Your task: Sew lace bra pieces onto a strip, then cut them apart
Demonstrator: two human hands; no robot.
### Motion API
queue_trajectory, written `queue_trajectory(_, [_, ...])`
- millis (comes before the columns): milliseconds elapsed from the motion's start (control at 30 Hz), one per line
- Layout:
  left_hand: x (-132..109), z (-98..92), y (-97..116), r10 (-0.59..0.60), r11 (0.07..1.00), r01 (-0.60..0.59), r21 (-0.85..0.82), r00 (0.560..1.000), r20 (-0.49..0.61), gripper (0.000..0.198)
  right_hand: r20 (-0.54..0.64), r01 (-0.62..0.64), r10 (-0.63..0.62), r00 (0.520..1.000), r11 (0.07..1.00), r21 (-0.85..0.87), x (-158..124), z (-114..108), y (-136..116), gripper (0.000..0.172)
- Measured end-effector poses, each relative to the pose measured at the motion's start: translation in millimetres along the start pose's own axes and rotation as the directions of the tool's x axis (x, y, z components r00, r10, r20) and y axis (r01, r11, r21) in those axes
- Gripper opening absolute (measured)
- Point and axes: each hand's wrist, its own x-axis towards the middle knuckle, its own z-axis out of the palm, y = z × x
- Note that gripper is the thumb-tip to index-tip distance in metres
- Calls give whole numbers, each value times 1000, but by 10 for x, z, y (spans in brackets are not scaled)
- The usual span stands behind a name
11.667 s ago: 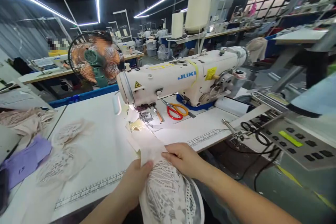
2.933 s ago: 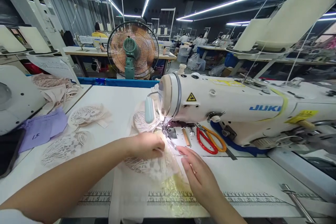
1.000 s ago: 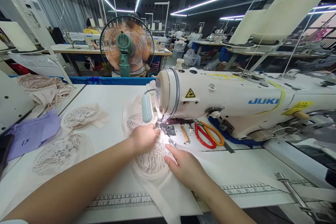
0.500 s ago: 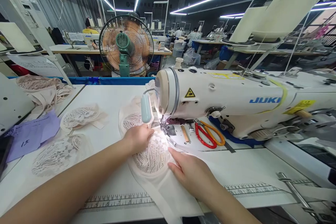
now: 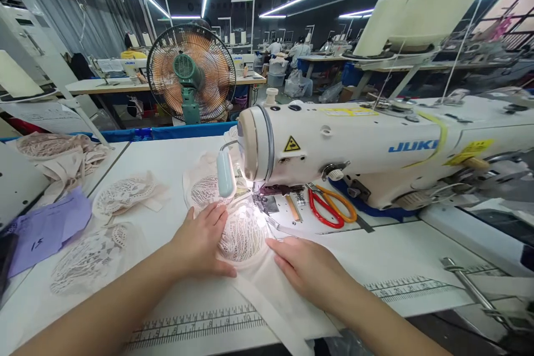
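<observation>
A white lace cup piece (image 5: 244, 233) lies on the table under the lit needle area of a white JUKI sewing machine (image 5: 354, 147). My left hand (image 5: 200, 242) rests flat on the lace's left side, fingers spread and stretched toward the presser foot (image 5: 262, 203). My right hand (image 5: 306, 272) lies flat on the plain pale fabric (image 5: 271, 300) at the lace's right edge, fingers extended. The plain fabric trails off the table's near edge. Neither hand grips anything.
Red-and-orange scissors (image 5: 329, 211) lie under the machine arm. Two more lace pieces (image 5: 123, 194) (image 5: 89, 258) and purple paper (image 5: 45, 228) sit on the white table (image 5: 175, 156) at left. A fan (image 5: 189, 75) stands behind. Other people work at far tables.
My left hand has opened from a curled hold near the needle and now lies flat on the lace, drawn slightly back. My right hand has slid a little toward me.
</observation>
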Motion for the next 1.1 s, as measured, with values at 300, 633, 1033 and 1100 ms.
queue_trajectory(300, [191,-34,-214,-30,1000,30,8,1000,-4,104,0,-30,30,1000,996,-84,160,-56,-14,40])
queue_trajectory(633, [420,-224,-366,-1,1000,1,-15,1000,7,95,39,-109,116,992,984,-142,382,-106,-92,49])
queue_trajectory(1033, [798,-247,-708,91,988,-110,-110,982,-167,93,71,-149,160,985,979,-141,350,-162,-134,47])
queue_trajectory(1100, [835,-263,-744,117,983,-142,-115,973,-201,88,62,-142,152,986,979,-143,306,-157,-116,46])
